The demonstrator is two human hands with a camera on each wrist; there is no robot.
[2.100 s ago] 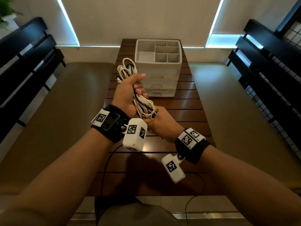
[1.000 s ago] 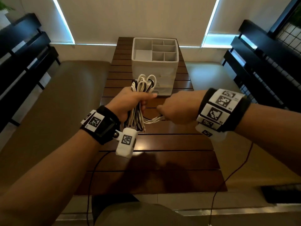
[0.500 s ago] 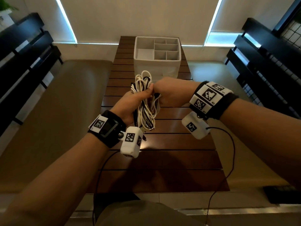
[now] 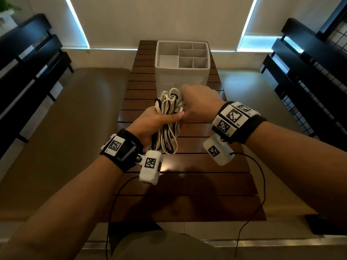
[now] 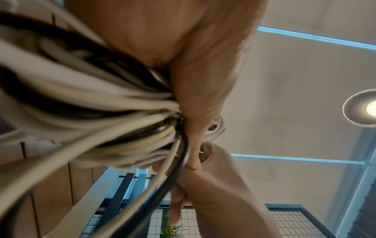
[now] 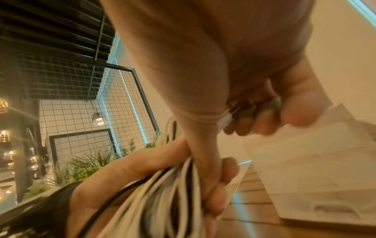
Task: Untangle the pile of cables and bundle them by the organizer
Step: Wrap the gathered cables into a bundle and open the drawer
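A looped bundle of white and black cables (image 4: 168, 119) (image 5: 97, 109) (image 6: 162, 201) is held upright above the wooden table (image 4: 187, 184). My left hand (image 4: 155, 122) grips it round the middle, thumb across the front. My right hand (image 4: 199, 106) sits against the bundle's upper right, fingers curled and pinching a white cable end (image 6: 224, 120). The white organizer (image 4: 182, 66) with several open compartments stands just behind the hands; its front wall (image 6: 305, 161) fills the right wrist view.
Tan bench seats (image 4: 65, 137) flank the narrow table on both sides. Black slatted backrests (image 4: 28, 62) stand at far left and right. Thin black wires (image 4: 261, 194) run from the wrist cameras over the table's near end.
The bundle has been raised and carried towards the organizer. My right hand swung from below the bundle to its upper right side, drawing a loose cable end with it.
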